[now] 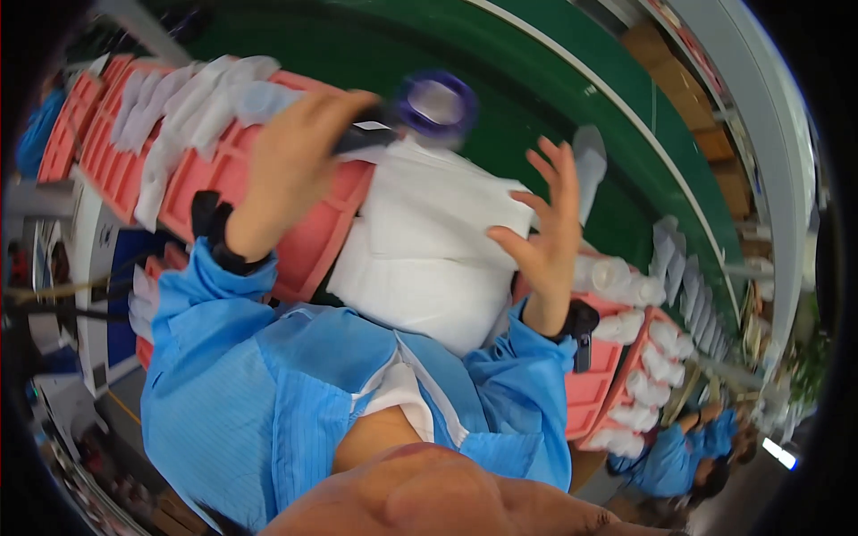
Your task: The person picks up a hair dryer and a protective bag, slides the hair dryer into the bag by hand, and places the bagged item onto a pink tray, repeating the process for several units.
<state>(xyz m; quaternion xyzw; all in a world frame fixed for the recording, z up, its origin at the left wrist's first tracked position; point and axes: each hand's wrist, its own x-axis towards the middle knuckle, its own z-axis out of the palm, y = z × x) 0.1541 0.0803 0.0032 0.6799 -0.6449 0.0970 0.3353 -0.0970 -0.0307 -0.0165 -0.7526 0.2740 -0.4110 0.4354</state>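
My left hand [290, 170] is closed around the dark handle of a tape dispenser, its fingers slightly blurred. The dispenser carries a purple-rimmed roll of tape [436, 105], held over the far end of a white bundle [438, 232]. This bundle looks like stacked or folded white foam sheets and lies in front of my body. My right hand [550, 223] is raised beside the bundle's right side, with fingers spread and nothing in it. Whether its fingertips touch the bundle, I cannot tell.
Pink trays [308, 214] with several white-wrapped pieces [192, 103] are at left. More pink trays [590, 384] with wrapped pieces stand at right. A green work surface [357, 45] runs behind. A wrapped piece [588, 170] stands past my right hand. Another person [675, 460] is at lower right.
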